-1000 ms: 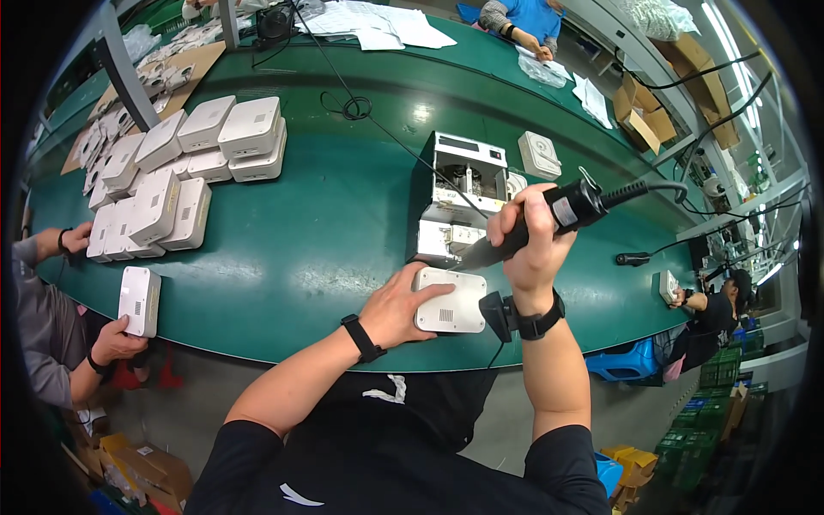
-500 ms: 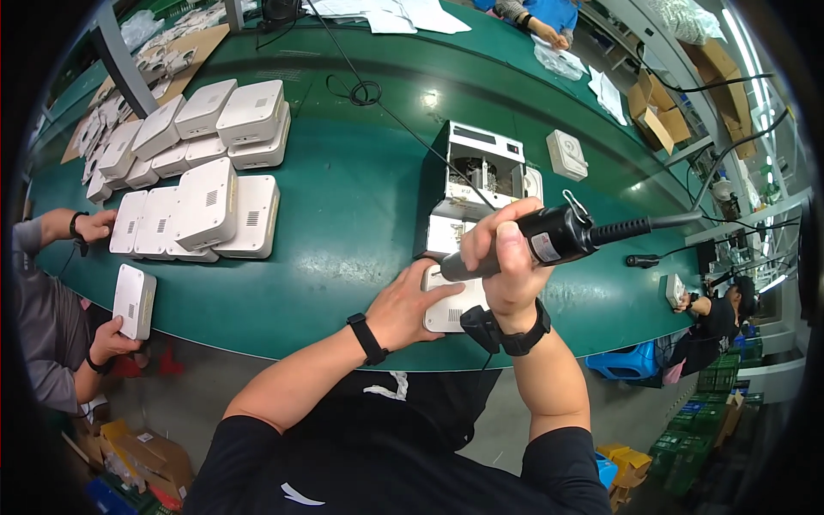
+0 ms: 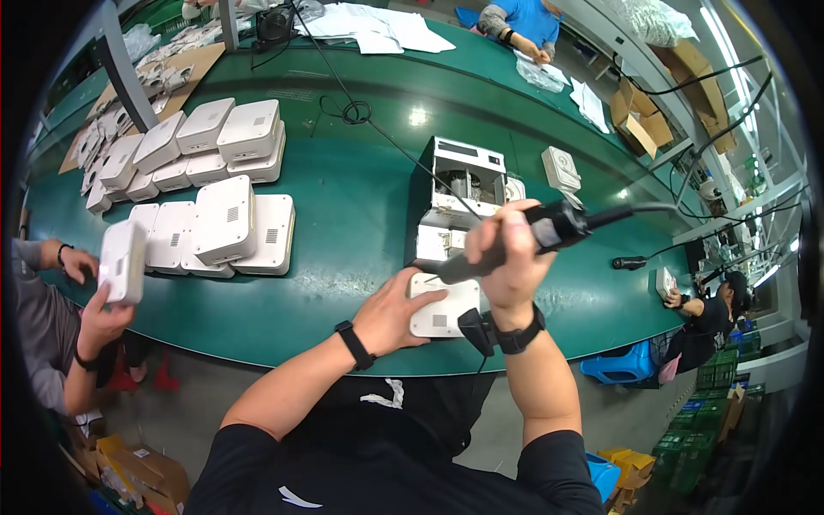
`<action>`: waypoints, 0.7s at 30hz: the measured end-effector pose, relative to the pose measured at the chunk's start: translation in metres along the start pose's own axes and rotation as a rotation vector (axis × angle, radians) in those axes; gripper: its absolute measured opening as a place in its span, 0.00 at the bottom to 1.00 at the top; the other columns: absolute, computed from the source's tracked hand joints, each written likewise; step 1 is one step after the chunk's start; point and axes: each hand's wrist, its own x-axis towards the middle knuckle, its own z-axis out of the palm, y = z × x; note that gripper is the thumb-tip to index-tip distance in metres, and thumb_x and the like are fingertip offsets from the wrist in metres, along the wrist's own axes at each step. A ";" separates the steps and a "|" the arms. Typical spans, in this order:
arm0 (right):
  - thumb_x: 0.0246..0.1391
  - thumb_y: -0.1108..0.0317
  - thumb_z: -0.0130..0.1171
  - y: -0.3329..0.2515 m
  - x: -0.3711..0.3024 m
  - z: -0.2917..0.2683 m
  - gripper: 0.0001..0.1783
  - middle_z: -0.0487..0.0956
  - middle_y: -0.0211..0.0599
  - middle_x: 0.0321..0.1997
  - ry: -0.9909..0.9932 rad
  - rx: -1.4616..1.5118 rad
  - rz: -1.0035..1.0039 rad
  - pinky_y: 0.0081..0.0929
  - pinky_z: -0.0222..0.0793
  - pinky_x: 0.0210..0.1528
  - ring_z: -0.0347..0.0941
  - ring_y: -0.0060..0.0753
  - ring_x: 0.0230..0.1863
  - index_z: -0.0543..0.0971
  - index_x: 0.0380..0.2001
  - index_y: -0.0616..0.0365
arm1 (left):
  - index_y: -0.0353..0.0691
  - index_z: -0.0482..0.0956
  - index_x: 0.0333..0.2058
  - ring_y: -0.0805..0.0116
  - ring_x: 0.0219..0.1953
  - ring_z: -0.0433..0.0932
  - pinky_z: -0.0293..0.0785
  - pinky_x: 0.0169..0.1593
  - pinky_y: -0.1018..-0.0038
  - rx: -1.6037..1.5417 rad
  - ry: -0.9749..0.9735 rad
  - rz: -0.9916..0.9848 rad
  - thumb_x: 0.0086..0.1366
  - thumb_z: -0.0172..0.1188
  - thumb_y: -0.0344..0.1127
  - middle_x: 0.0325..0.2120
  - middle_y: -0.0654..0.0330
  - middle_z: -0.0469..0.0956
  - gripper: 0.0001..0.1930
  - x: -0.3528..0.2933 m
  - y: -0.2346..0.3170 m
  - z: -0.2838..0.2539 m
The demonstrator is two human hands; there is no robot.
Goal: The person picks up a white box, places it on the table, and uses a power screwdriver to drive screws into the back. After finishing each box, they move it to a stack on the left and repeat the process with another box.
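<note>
Under my hands a white plastic box [image 3: 446, 319], with rounded corners and a vent grid, lies flat on the green table. My left hand [image 3: 386, 311] grips its left side, thumb across the top. My right hand [image 3: 508, 262] is wrapped round a black electric screwdriver [image 3: 468, 264], held slanted with its cable running off to the right. The thin bit points at the box's upper left corner; whether it touches a screw there I cannot tell. Just beyond the box stands a black and silver machine [image 3: 463, 167] with an open front.
Stacked white boxes [image 3: 225, 223] fill the left of the table [image 3: 343, 249]. At the left edge a co-worker's hand [image 3: 105, 322] holds another white box [image 3: 123, 262]. One more white box [image 3: 561, 168] sits beyond the machine to the right. A looped black cable [image 3: 354, 112] hangs down towards the machine.
My right hand and the screwdriver have tilted slightly and stay over the same box. The co-worker on the left has lifted their box higher and moved their other hand off the stack.
</note>
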 end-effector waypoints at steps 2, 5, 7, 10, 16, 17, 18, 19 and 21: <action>0.61 0.65 0.52 -0.010 0.007 -0.007 0.10 0.69 0.36 0.18 0.025 0.021 -0.009 0.29 0.66 0.21 0.66 0.29 0.16 0.68 0.33 0.61 | 0.62 0.74 0.57 0.46 0.57 0.70 0.72 0.58 0.59 0.020 0.007 -0.038 0.41 0.78 0.39 0.59 0.49 0.62 0.40 -0.009 -0.004 -0.006; 0.60 0.66 0.52 -0.022 0.023 -0.012 0.09 0.69 0.36 0.18 0.089 -0.032 -0.146 0.29 0.66 0.20 0.66 0.30 0.16 0.69 0.33 0.61 | 0.61 0.74 0.57 0.46 0.57 0.70 0.73 0.57 0.59 0.022 0.053 -0.054 0.40 0.78 0.38 0.58 0.50 0.62 0.41 -0.020 -0.010 -0.018; 0.61 0.66 0.52 -0.014 0.029 -0.013 0.09 0.70 0.36 0.18 0.097 -0.079 -0.124 0.29 0.65 0.20 0.66 0.30 0.16 0.70 0.33 0.61 | 0.61 0.74 0.57 0.46 0.57 0.70 0.73 0.57 0.59 0.025 0.075 -0.060 0.40 0.78 0.37 0.57 0.50 0.62 0.41 -0.020 -0.010 -0.021; 0.61 0.66 0.52 -0.003 0.032 -0.015 0.09 0.70 0.36 0.19 0.096 -0.168 -0.079 0.29 0.65 0.19 0.66 0.30 0.16 0.70 0.33 0.61 | 0.61 0.74 0.57 0.46 0.57 0.70 0.73 0.57 0.59 0.040 0.066 -0.080 0.40 0.78 0.37 0.57 0.50 0.63 0.41 -0.017 -0.011 -0.025; 0.61 0.65 0.52 -0.008 -0.002 -0.034 0.09 0.69 0.36 0.19 0.042 -0.154 0.012 0.30 0.65 0.20 0.64 0.29 0.15 0.70 0.34 0.61 | 0.61 0.74 0.57 0.46 0.57 0.70 0.73 0.57 0.59 0.021 0.070 -0.072 0.40 0.78 0.36 0.57 0.50 0.63 0.41 -0.016 -0.014 -0.024; 0.61 0.65 0.52 -0.009 -0.009 -0.038 0.09 0.69 0.36 0.19 0.038 -0.122 0.012 0.30 0.65 0.20 0.64 0.29 0.15 0.70 0.35 0.61 | 0.61 0.74 0.57 0.46 0.57 0.70 0.73 0.58 0.59 0.019 0.077 -0.062 0.40 0.78 0.36 0.57 0.50 0.62 0.41 -0.013 -0.015 -0.025; 0.61 0.65 0.52 -0.012 -0.017 -0.040 0.09 0.69 0.36 0.19 0.044 -0.126 0.034 0.30 0.65 0.20 0.64 0.29 0.15 0.70 0.35 0.61 | 0.61 0.74 0.57 0.46 0.57 0.70 0.73 0.58 0.59 0.014 0.078 -0.057 0.40 0.78 0.36 0.57 0.50 0.62 0.40 -0.015 -0.015 -0.024; 0.60 0.64 0.51 -0.018 -0.024 -0.041 0.10 0.69 0.36 0.18 0.048 -0.100 0.045 0.30 0.66 0.21 0.64 0.29 0.15 0.69 0.35 0.61 | 0.61 0.74 0.57 0.46 0.57 0.70 0.73 0.58 0.59 0.004 0.064 -0.072 0.40 0.78 0.36 0.57 0.50 0.62 0.40 -0.017 -0.014 -0.023; 0.60 0.63 0.51 -0.025 -0.031 -0.043 0.11 0.68 0.36 0.18 0.063 -0.050 0.046 0.30 0.66 0.22 0.64 0.29 0.15 0.69 0.37 0.60 | 0.61 0.74 0.57 0.46 0.57 0.70 0.73 0.57 0.59 0.010 0.074 -0.071 0.40 0.78 0.36 0.57 0.50 0.63 0.40 -0.013 -0.016 -0.023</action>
